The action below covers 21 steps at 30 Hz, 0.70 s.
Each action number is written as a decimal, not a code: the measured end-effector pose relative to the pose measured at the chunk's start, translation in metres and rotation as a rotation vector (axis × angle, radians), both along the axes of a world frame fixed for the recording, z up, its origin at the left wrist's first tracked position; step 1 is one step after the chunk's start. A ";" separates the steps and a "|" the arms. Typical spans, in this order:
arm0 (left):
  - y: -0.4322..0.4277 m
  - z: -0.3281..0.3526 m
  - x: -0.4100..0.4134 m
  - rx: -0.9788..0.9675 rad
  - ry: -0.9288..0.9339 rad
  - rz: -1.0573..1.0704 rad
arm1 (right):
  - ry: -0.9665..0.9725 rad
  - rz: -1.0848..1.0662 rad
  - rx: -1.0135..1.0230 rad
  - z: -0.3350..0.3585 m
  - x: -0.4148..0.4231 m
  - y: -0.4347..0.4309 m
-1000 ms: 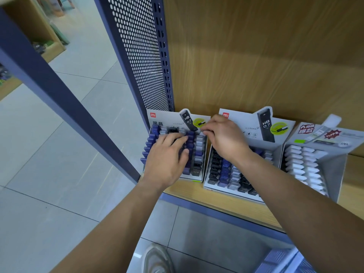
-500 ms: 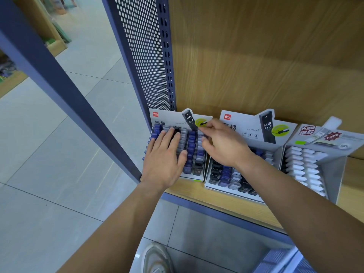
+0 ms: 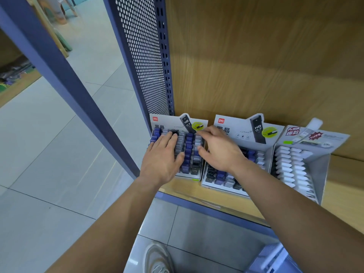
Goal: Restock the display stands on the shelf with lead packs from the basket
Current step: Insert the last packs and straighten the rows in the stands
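Grip: left hand [image 3: 163, 154] is being pressed flat, fingers straight, on the lead packs [image 3: 189, 150]; right hand [image 3: 218, 150] is being curled over the rightmost column — whether a pack is being pinched cannot be told.
Lead packs: being held in rows by the leftmost display stand [image 3: 167, 123] on the shelf [image 3: 216, 198].
Basket [image 3: 275, 257]: being shown low right — partly cropped.

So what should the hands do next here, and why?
Probably draw the right hand down to the basket for another pack. It hovers over the left stand with loose fingers and seems to hold nothing. The left hand lies flat on the rows, which look mostly filled.
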<state>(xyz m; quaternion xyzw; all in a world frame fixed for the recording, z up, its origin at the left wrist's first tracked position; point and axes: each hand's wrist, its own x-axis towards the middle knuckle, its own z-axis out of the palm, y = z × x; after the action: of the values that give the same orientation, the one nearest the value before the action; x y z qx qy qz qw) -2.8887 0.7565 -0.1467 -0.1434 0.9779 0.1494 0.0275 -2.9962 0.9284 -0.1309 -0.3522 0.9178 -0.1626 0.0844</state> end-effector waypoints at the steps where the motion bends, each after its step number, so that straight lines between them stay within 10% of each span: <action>1: 0.000 0.006 0.004 0.008 0.003 0.006 | 0.009 -0.024 -0.014 0.006 0.005 0.002; 21: 0.194 0.068 0.160 -0.030 -0.247 -0.270 | -0.057 -0.482 0.194 0.077 0.189 0.272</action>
<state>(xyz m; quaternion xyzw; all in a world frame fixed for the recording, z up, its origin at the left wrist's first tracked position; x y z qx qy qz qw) -2.7290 0.9504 -0.0792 -0.0286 0.9796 0.1111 0.1652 -2.8070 1.2005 -0.0540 -0.1088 0.9838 -0.0992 0.1025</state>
